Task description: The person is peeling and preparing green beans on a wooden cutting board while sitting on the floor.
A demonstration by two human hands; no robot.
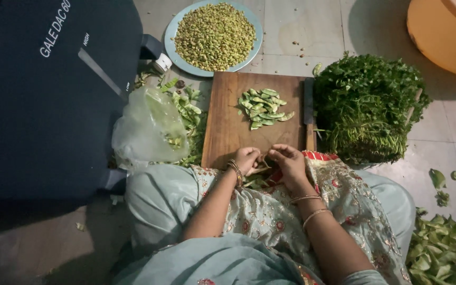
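My left hand point(247, 160) and my right hand point(287, 162) meet over my lap at the near edge of a wooden cutting board point(228, 132). Both pinch a green bean pod point(262, 168) between their fingertips. More pods lie in my lap just below the hands. A small heap of pods point(264, 107) rests on the far half of the board. Beyond the board, a pale blue plate point(178, 58) holds a mound of shelled beans point(215, 36).
A knife point(309, 113) lies along the board's right edge. A large bunch of leafy greens point(365, 105) sits to the right. A clear plastic bag point(149, 129) and pod scraps lie left, beside a dark appliance point(43, 95). An orange tub point(444, 34) stands far right; leaves point(442, 250) lie near right.
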